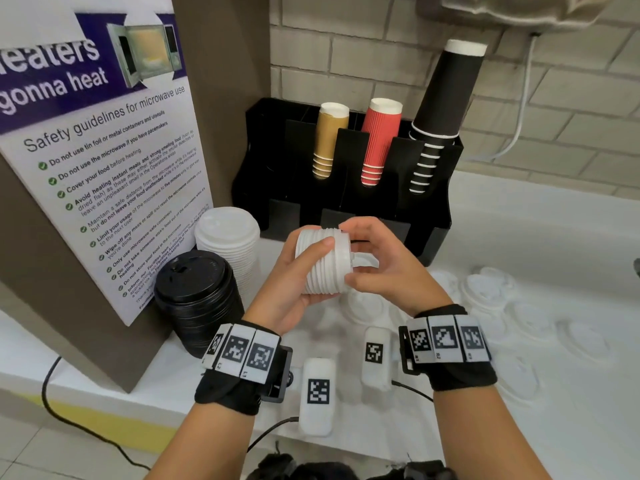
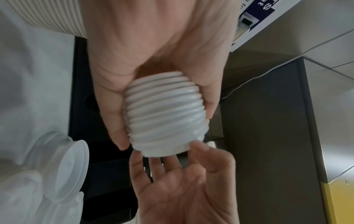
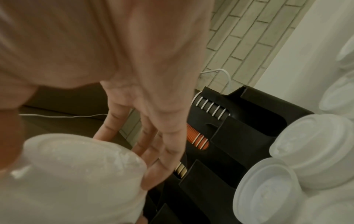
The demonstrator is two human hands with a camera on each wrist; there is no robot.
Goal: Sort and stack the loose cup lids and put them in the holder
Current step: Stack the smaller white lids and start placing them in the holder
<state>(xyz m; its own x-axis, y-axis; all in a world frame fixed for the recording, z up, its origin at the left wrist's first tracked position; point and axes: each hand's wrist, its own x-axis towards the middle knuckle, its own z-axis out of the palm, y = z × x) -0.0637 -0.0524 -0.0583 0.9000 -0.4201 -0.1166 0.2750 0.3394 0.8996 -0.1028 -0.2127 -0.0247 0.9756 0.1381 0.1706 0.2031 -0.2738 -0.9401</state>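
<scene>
Above a white counter [image 1: 519, 216], in front of a black holder [image 1: 346, 202] with three stacks of paper cups [image 1: 379, 140], a person holds a short stack of white lids [image 1: 320, 261] on its side. The left hand [image 1: 294, 275] wraps round the stack, thumb on top and fingers beneath. The right hand [image 1: 382, 261] cups its open end, fingertips pinching the end lid to seat it. Loose white lids [image 1: 491, 292] lie scattered on the counter to the right; a tall white lid stack [image 1: 227, 244] and a black lid stack [image 1: 197, 299] stand to the left. The risk, as I judge it: the end lid looks slightly crooked, so pressing unevenly could jam it or pop lids out of the grip
</scene>
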